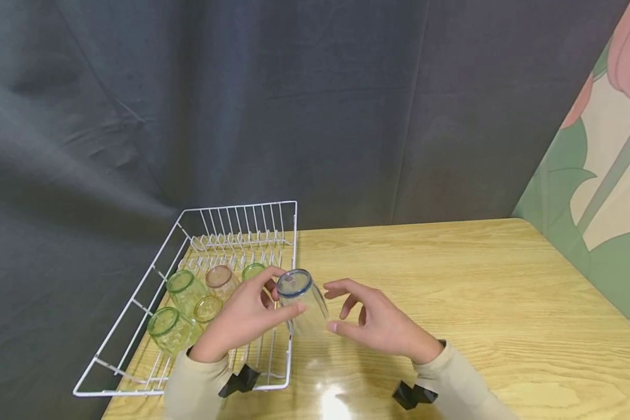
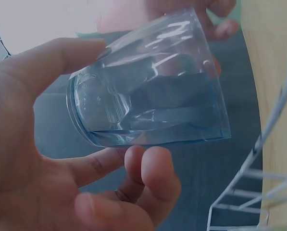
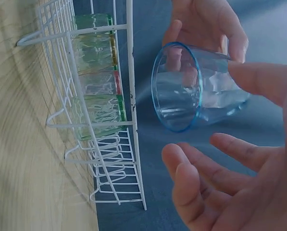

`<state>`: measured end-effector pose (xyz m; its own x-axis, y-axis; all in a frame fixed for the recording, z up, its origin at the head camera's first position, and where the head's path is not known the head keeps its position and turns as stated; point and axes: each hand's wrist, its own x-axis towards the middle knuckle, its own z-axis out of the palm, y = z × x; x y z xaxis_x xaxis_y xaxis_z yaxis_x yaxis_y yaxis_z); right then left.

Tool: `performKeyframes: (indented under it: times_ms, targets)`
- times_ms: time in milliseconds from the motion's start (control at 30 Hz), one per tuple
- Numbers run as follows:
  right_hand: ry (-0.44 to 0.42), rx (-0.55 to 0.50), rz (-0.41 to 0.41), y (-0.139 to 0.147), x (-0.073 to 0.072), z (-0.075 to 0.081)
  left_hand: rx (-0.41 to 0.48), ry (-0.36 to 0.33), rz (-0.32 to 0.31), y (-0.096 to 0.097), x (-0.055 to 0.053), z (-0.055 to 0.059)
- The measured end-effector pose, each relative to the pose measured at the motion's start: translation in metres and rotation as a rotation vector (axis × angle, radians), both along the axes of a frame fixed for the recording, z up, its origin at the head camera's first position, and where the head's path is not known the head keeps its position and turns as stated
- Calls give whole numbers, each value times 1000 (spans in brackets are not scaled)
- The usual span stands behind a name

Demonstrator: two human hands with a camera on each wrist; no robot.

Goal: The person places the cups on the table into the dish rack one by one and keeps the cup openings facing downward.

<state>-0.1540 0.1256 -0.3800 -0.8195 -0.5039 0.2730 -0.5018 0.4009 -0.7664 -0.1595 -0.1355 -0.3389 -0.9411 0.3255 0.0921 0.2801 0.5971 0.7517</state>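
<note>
A clear, blue-tinted drinking glass [image 1: 310,312] is held in the air, its narrow base up and its wide mouth down. My left hand [image 1: 247,315] grips it near the base, thumb on one side and fingers on the other. To its right, my right hand [image 1: 380,321] has its fingers spread and loosely bent, with the thumb tip close to the glass wall. The right wrist view shows the blue rim of the glass [image 3: 201,91] facing the tabletop, with the right thumb overlapping the glass.
A white wire dish rack [image 1: 121,393] stands on the left of the wooden table [image 1: 451,280]. Inside it several glasses sit base up, among them a green glass [image 1: 170,332], a yellow glass [image 1: 208,309] and a pink glass [image 1: 220,279]. A dark curtain [image 1: 346,116] hangs behind.
</note>
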Motion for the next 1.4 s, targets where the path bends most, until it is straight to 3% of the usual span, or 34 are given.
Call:
performKeyframes:
  times_ms: [267, 500, 667, 967, 1400]
  targets:
    - [-6, 8, -2, 2, -5, -6, -50, 39, 103, -20, -1, 4]
    - [-18, 22, -13, 3, -7, -8, -168, 74, 168, -36, -1, 9]
    - [-16, 31, -14, 5, -8, -9, -269, 47, 217, -42, -2, 9]
    - [-26, 37, -9, 6, -10, -10, -465, 14, 260, -38, -6, -7]
    - [-42, 49, -40, 6, -8, -9, -588, -25, 248, -33, -11, -27]
